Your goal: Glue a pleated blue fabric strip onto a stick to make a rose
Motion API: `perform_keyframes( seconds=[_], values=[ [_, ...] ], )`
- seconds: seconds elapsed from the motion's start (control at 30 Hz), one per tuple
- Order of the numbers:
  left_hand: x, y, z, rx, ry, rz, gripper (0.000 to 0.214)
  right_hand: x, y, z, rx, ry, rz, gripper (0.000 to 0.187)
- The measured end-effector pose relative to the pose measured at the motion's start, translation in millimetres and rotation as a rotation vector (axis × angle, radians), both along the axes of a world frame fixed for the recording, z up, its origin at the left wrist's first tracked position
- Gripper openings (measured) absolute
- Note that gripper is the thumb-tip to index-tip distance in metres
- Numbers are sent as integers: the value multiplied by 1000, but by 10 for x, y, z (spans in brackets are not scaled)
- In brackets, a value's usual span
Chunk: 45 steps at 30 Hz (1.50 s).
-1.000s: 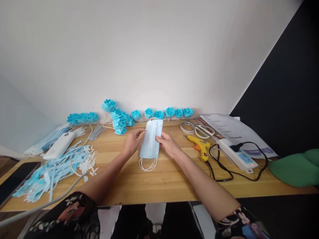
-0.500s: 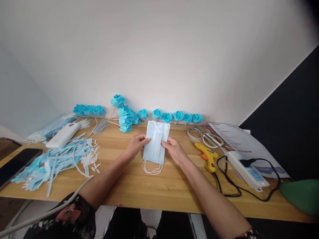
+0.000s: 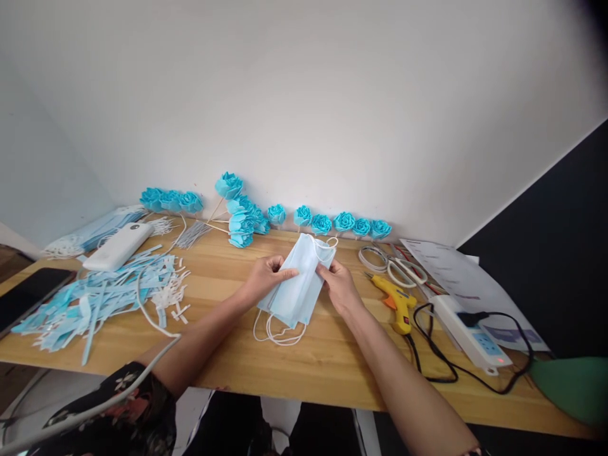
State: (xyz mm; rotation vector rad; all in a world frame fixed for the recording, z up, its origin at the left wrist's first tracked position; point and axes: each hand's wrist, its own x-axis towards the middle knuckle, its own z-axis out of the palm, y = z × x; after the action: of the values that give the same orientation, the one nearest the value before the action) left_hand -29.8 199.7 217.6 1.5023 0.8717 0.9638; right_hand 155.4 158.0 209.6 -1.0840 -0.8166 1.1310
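Between my hands is a small stack of light-blue face masks point(image 3: 300, 282), tilted and slightly fanned apart, with white ear loops hanging at the lower end and curling at the top. My left hand point(image 3: 268, 278) grips the left edge, thumb on the front and fingers behind. On the right edge my right hand point(image 3: 338, 284) pinches the masks the same way; the fingers behind are partly hidden. Behind the masks, blue flowers point(image 3: 322, 224) with ruffled petals lean in a row along the wall.
Left of my arms lie cut blue strips point(image 3: 109, 297), a white power bank point(image 3: 118, 247), a dark phone point(image 3: 33, 294) and more masks point(image 3: 102, 229). To the right are a yellow glue gun point(image 3: 399, 304), white-handled scissors point(image 3: 407, 272), a tape roll point(image 3: 373, 258), printed paper point(image 3: 475, 288) and a power strip point(image 3: 472, 335) with black cables.
The masks have tilted to the right and spread apart, so a second edge and more ear loops show. My left thumb has slid further over the front. The view has shifted slightly.
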Motion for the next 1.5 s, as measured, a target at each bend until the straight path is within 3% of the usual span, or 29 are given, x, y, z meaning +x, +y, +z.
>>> perform_keyframes(
  seconds=[0.27, 0.33, 0.43, 0.6, 0.73, 0.93, 1.07, 1.2, 1.33, 1.5],
  values=[
    [3, -18, 74, 103, -122, 49, 40, 19, 19, 3, 4, -39, -26, 35],
    [4, 2, 55, 78, -161, 48, 46, 35, 26, -26, -20, -61, -59, 35],
    [-6, 37, 5, 77, -139, 111, 61, 68, 20, -36, 4, -103, -117, 36],
    [-18, 68, -40, 117, -75, 202, 46, 106, -1, 7, 46, -108, -202, 36],
    [-24, 109, -66, 29, -76, 236, 47, 181, 30, -9, 11, -83, -243, 38],
    [-73, 210, -110, -126, -157, 377, 52, 391, 147, -17, 0, 2, -414, 40],
    [-50, 161, -109, -92, -173, 271, 62, 349, 141, -1, -17, 73, -316, 37],
    [8, 68, -126, -11, -89, 112, 38, 187, 59, 34, 2, 102, -157, 34],
    [53, -13, -124, -137, -32, -34, 30, 65, 12, 83, 9, 176, -77, 33],
    [83, -108, -47, -264, -200, -240, 50, 7, 20, 89, 80, 153, -106, 30]
  ],
)
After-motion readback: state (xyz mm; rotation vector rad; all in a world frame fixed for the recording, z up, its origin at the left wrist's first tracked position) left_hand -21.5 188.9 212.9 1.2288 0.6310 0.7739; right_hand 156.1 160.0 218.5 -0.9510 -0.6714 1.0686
